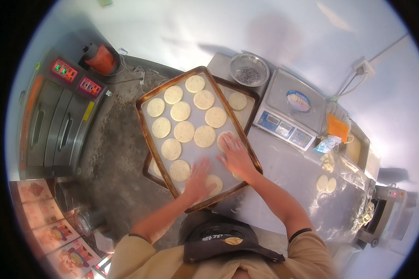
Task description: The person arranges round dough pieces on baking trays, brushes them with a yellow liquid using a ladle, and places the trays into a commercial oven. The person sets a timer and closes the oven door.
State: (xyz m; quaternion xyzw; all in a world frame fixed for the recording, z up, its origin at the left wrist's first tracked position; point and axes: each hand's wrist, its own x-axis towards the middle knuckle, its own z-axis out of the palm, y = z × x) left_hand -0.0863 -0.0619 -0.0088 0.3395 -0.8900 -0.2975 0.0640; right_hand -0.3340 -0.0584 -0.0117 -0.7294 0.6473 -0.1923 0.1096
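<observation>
A browned-rim baking tray, lined with pale paper, lies tilted across the middle with several flat round dough discs on it. Near its lower edge my left hand, a little blurred, is stretched out next to a dough disc. My right hand rests with fingers spread over another dough disc by the tray's right side, partly covering it. Neither hand grips anything. Beneath this tray a second baking tray sticks out at the upper right and lower left, also bearing dough discs.
A digital scale and a steel bowl of dark bits stand at the back right. Two small dough discs lie on the floury worktable. At left is a steel oven with lit displays; an orange-red appliance stands behind it.
</observation>
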